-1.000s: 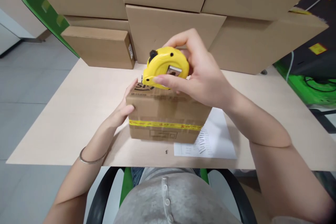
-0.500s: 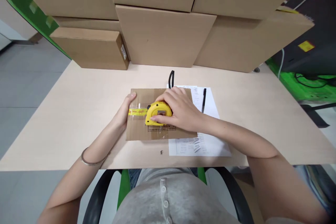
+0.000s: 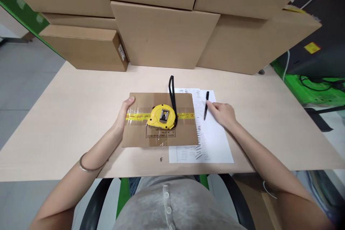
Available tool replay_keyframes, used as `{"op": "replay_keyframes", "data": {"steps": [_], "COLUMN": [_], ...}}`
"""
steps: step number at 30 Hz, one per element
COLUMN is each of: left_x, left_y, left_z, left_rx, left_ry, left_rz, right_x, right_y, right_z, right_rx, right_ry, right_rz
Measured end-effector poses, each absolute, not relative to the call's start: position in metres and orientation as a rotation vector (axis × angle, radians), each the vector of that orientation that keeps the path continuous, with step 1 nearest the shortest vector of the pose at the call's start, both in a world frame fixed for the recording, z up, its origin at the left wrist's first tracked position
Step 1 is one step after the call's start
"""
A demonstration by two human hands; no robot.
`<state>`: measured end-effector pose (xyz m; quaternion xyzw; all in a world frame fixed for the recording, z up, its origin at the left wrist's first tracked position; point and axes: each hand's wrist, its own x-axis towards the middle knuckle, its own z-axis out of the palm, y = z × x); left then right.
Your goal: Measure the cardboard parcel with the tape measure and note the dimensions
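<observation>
My left hand [image 3: 121, 116] grips the left edge of a small brown cardboard box [image 3: 137, 136], thumb on top and the other fingers hidden below the edge. A yellow tape measure [image 3: 159, 121] with a black wrist strap [image 3: 172, 95] lies on the box, on a printed yellow strip of packing tape [image 3: 185, 116]. To the right, my right hand [image 3: 223, 115] is closed, its fingertips at a black pen [image 3: 206, 111]. That pen lies over white paper sheets [image 3: 215, 143], which are partly under the box and carry print and pen marks.
Large cardboard boxes [image 3: 164, 36] are stacked along the back of the table [image 3: 88, 115]. A flatter carton [image 3: 83, 50] stands at the back left. Beyond the right edge are a dark machine [image 3: 302, 50] and black cables on a green surface [image 3: 296, 86].
My right hand has let go of the tape measure, leaving it on the box, and has moved right to the pen. My left hand keeps its hold on the box. The view has shifted slightly.
</observation>
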<state>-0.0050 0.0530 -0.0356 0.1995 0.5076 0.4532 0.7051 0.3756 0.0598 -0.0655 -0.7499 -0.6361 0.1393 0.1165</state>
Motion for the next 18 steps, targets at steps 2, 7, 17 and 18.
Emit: {"op": "replay_keyframes", "data": {"steps": [2, 7, 17, 18], "left_x": [-0.006, -0.004, 0.005, 0.006], "left_y": [0.055, 0.058, 0.053, 0.053], "left_z": [-0.039, -0.042, -0.027, -0.026], "left_rx": [0.464, 0.566, 0.518, 0.524], "left_ry": [1.137, 1.089, 1.146, 1.143], "left_rz": [1.008, 1.076, 1.112, 1.124], "right_x": [0.366, 0.34, 0.362, 0.364], "right_y": [0.051, 0.045, 0.063, 0.064], "right_z": [-0.073, -0.079, -0.087, -0.087], "right_rx": [-2.226, -2.226, -1.748, -1.684], "right_ry": [-1.891, -1.879, -1.629, -1.607], "right_rz": [0.361, 0.28, 0.842, 0.917]}}
